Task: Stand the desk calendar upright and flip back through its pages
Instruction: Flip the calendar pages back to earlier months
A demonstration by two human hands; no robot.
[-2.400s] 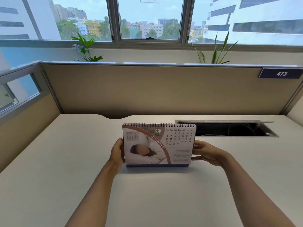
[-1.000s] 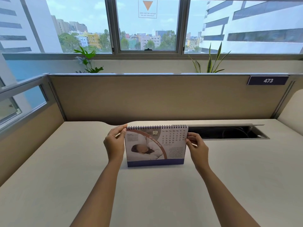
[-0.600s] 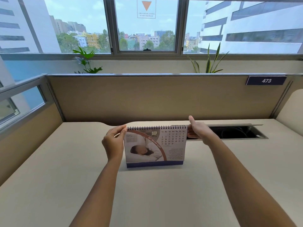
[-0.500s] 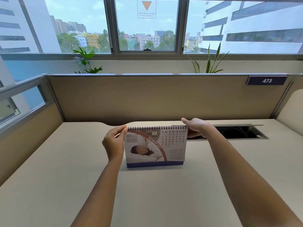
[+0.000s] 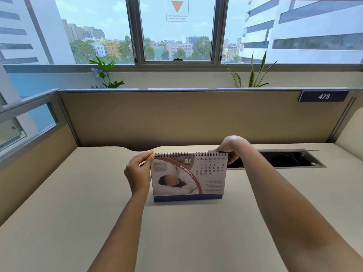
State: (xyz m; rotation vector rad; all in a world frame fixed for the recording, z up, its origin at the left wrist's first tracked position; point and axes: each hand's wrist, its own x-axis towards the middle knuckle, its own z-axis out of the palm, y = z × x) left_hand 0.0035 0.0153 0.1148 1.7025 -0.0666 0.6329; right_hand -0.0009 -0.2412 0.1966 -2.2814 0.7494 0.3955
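Upright now: calendar pinched at both top corners

Centred on the pale beige bench [image 5: 78,222], the spiral-bound desk calendar [image 5: 188,176] stands showing September. Left hand [image 5: 137,173] pinches its top-left corner; right hand [image 5: 230,147] curls over, pinching the top-right edge.

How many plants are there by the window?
2. One leafy plant stands left of the middle window, and one spiky plant stands to its right. Both rise behind the partition, which may hide others.
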